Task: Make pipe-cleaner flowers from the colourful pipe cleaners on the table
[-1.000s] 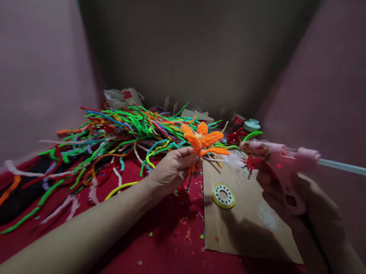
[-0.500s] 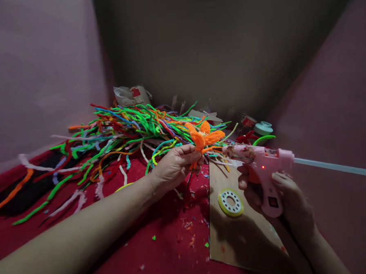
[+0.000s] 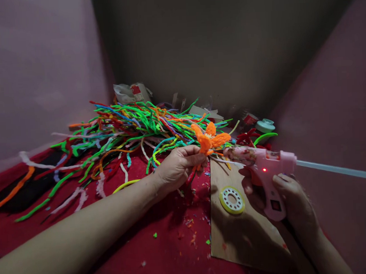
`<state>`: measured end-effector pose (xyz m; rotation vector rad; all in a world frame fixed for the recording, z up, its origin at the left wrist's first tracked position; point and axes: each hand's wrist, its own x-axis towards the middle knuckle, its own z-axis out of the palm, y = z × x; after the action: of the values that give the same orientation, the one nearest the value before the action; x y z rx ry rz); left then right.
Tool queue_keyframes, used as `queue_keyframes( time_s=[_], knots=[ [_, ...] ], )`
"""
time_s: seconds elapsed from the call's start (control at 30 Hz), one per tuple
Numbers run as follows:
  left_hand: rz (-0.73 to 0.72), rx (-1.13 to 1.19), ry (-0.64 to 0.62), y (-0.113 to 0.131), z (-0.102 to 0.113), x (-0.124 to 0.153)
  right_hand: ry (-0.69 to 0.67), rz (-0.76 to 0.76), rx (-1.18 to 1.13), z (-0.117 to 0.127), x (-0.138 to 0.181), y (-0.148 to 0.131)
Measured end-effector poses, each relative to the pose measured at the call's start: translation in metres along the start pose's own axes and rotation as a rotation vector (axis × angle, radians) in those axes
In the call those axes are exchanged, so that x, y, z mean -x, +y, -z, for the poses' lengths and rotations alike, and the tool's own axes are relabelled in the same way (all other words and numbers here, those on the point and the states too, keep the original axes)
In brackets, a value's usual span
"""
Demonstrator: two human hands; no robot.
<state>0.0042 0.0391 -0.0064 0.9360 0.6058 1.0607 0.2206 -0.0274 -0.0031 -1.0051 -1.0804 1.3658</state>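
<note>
My left hand [image 3: 183, 165] pinches the base of an orange pipe-cleaner flower [image 3: 211, 138], whose fuzzy petals spread above the fingertips. My right hand [image 3: 292, 200] is wrapped around the handle of a pink hot glue gun [image 3: 272, 165], fingers at its trigger. A red light glows on the gun's side. Its stained nozzle points left, close to the underside of the flower; whether it touches, I cannot tell. A long translucent glue stick [image 3: 335, 170] sticks out of the gun's back.
A large heap of coloured pipe cleaners [image 3: 145, 118] lies behind my left hand. A yellow tape roll [image 3: 232, 200] rests on a wooden board [image 3: 225, 241]. Scraps dot the red cloth [image 3: 164, 256]. A pale green lidded container [image 3: 265, 125] stands at the back right.
The flower and my left hand have shifted slightly right. The glue gun has moved a little right and down, and its red light looks brighter.
</note>
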Motion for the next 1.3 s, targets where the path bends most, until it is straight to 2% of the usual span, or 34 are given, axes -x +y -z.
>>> queue_keyframes(
  time_s=[0.17, 0.4, 0.6, 1.0, 1.3],
  knots=[
    [-0.003, 0.006, -0.002, 0.000, 0.000, 0.000, 0.043, -0.066, -0.047, -0.016, 0.005, -0.015],
    [-0.003, -0.013, 0.003, -0.001, 0.000, 0.000, 0.040, -0.093, -0.079, -0.006, 0.002, -0.009],
    [-0.021, -0.033, 0.002, -0.001, 0.000, 0.000, 0.074, -0.077, -0.044, -0.010, 0.004, -0.012],
    [-0.010, -0.018, 0.003, 0.000, -0.001, 0.001, -0.001, -0.054, 0.010, -0.001, -0.001, -0.008],
    [-0.026, -0.034, -0.003, -0.002, 0.001, 0.000, 0.032, -0.051, 0.056, -0.006, -0.001, -0.011]
  ],
)
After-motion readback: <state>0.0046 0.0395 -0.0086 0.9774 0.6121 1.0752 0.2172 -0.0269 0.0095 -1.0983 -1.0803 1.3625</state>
